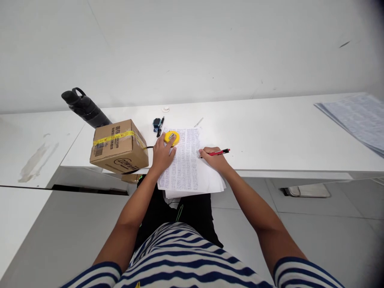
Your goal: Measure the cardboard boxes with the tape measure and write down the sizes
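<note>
A sheet of paper (187,168) covered in blue handwriting in columns lies on top of other sheets, its near end hanging past the table edge. My right hand (214,159) is closed around a red and black pen (220,152), with the tip end at the right part of the sheet. On the sheet's left side rests my left hand (163,156), thumb and fingers apart. Its fingers touch a yellow tape measure (172,138), which sits on the upper left of the paper and is partly covered by the hand.
Left of the paper stands a taped cardboard box (115,146), with a black bottle (85,109) behind it. A dark watch (156,124) and a pen (162,126) lie beyond my left hand. More written sheets (357,120) lie at the far right of the white table (264,132).
</note>
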`<state>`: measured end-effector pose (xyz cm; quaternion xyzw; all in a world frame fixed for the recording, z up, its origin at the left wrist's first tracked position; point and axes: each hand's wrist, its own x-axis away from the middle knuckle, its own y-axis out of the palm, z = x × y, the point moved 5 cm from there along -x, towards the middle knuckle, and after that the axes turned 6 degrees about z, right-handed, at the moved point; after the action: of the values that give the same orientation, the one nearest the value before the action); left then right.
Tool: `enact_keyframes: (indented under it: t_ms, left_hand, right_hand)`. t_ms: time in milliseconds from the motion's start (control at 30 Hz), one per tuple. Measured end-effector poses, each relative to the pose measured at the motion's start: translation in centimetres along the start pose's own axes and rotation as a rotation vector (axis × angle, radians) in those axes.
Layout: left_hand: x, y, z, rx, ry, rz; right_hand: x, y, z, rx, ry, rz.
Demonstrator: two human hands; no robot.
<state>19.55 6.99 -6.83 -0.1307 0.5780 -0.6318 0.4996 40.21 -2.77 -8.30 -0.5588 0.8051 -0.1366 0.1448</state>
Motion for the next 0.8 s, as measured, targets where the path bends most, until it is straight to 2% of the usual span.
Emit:
enact_keyframes:
  t_ms: [267,400,567,800]
  left_hand:
    - [-0.02,0.06,0.01,-0.001,0.004,-0.005]
    - [-0.02,0.04,0.01,0.001,-0.004,-0.02]
    - [-0.06,0.14,-0.11,-0.001,-0.004,-0.018]
    - [-0.08,0.24,-0.2,0.01,-0.005,-0.019]
  right_hand:
    - [-0.01,-0.13,0.03,-0.026,0.021,-0.003]
    - [0.07,-0.44,-0.09,-0.034,0.015,0.072]
    - [-0.03,-0.24,-0.36,-0.023,0.007,0.019]
    - [0.12,-0.55,-0.43,-0.034,0.024,0.06]
